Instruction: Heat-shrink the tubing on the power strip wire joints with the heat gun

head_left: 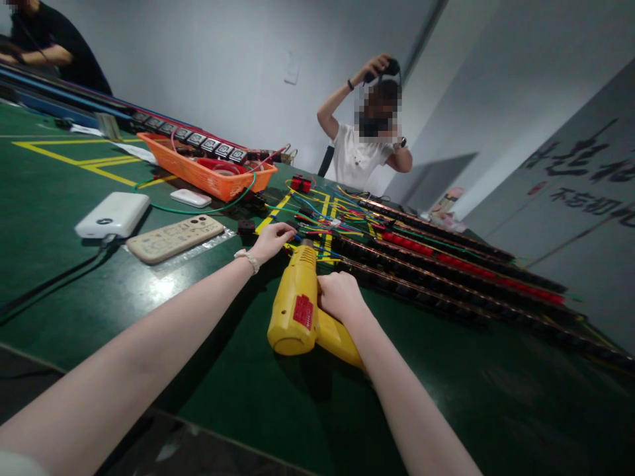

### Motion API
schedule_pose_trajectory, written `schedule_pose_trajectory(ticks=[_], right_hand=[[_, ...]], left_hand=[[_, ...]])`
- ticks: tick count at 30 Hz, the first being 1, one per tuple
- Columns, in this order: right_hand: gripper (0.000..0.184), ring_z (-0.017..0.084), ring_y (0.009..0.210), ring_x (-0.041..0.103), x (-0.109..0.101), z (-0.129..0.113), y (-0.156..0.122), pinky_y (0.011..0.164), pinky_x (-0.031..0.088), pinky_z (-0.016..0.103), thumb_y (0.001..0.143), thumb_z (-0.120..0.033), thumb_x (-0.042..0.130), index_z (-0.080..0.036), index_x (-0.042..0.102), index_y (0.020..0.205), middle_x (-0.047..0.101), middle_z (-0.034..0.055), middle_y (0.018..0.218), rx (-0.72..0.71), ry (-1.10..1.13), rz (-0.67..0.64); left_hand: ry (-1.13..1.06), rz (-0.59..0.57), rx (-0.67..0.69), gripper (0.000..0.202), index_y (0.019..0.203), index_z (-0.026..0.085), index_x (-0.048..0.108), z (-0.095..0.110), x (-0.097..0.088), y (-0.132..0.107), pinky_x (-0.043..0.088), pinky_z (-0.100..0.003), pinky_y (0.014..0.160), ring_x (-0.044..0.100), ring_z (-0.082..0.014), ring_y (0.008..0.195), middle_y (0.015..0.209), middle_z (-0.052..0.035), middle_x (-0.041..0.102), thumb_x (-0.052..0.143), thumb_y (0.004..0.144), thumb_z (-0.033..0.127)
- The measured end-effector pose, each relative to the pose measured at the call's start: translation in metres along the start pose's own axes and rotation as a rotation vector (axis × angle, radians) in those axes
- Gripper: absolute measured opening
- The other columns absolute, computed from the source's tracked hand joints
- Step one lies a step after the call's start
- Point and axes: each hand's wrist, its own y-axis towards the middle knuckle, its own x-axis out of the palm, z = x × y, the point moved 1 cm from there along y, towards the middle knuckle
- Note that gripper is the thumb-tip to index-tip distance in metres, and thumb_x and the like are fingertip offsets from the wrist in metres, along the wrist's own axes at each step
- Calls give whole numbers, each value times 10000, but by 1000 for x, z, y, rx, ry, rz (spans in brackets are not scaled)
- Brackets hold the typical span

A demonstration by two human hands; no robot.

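Note:
My right hand [342, 295] is closed round the handle of a yellow heat gun [292, 297], its nozzle pointing away from me toward a bunch of coloured wires [342, 221]. Just left of the nozzle, my left hand [271, 242] pinches a thin blue wire [297, 237] between thumb and fingertips. Only a short piece of that wire shows. The bunch runs into long dark strips with copper-coloured edges [421, 274] lying side by side on the right. A red strip [476, 268] lies among them.
An orange basket [198, 173] holding wires stands at the back left. Nearer are a white power bank [113, 215] with a black cable, a phone in a beige case [174, 238] and a small white case [191, 198]. Two people are beyond the green table [213, 377].

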Motion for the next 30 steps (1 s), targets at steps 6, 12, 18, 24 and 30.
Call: schedule_pose_trajectory(ticks=[6,12,18,24,30], right_hand=[[315,137,913,571,-3,-14,12,878,378,278,787,-273,392,-153,630,954,610,87,935,-58,34,69],[298,162,919,572,-2,-16,16,878,364,292,751,-276,407,-181,631,924,613,81,912,-78,60,118],[309,161,914,575,-1,-14,14,865,368,291,760,-301,389,-195,621,935,614,72,915,-77,63,123],[318,134,924,571,2,-12,14,859,371,252,783,-296,375,-197,618,964,615,68,936,-62,47,87],[338,104,939,564,6,-2,4,880,356,202,809,-311,373,-159,619,985,609,91,960,-17,34,27]], left_hand=[[48,-19,3,259,918,97,650,-1,-2,1,423,-168,734,557,-91,810,902,-41,632,484,792,252],[78,-35,-29,257,914,97,643,-5,0,4,403,-175,716,552,-95,792,877,-36,631,471,799,250],[56,-40,-60,270,907,99,634,-7,1,4,398,-179,706,548,-97,784,865,-39,628,477,806,294],[91,-41,-52,258,906,104,632,-8,0,3,393,-173,693,550,-89,779,878,-35,628,480,803,284],[1,-47,-32,301,901,106,612,-14,3,3,405,-162,622,553,-81,717,835,-38,624,473,802,354]])
